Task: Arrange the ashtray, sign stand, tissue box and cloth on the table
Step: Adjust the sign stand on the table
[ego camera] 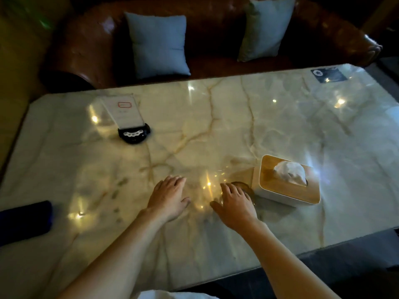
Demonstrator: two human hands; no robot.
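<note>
Right hand (pixel 234 203) seemingly grips the glass ashtray (pixel 244 188) beside the tissue box (pixel 289 182) — left hand (pixel 168 199) flat, fingers straight.

Both bare forearms reach forward, the left hand (pixel 169 199) lying flat with straight fingers and palm down, the right hand (pixel 234 202) beside it, palm down, its fingers slightly bent.

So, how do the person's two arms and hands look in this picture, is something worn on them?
Both forearms are bare from the bottom edge of the picture to the wrists; no sleeve shows. The left hand and the right hand wear no gloves, and I see no watch, bracelet or ring, though the light is dim. The fingers are uncovered too.
</note>
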